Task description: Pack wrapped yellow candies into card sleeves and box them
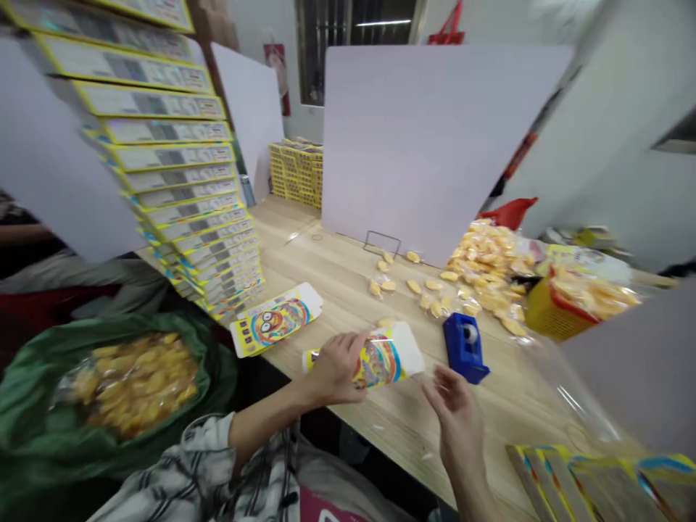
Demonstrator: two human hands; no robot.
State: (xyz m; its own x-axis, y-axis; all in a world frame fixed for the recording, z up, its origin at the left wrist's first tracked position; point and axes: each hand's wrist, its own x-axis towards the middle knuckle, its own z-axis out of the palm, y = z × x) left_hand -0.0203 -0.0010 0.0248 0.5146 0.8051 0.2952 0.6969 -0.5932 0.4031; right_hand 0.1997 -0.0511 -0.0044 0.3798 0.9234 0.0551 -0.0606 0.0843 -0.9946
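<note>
My left hand is wrapped round a yellow printed carton, held over the table's front edge. White end flaps stick out at the carton's right end. Close by those flaps, my right hand has its fingers curled but apart, and nothing shows in them; whether a fingertip touches a flap I cannot tell. A flat carton of the same print lies on the table to the left. Just beyond my right hand stands a blue tape dispenser.
Stacked cartons rise at the left above a green sack of wrapped yellow pieces. More pieces are heaped at the right by a yellow basket. A white panel stands behind. Filled cartons lie front right.
</note>
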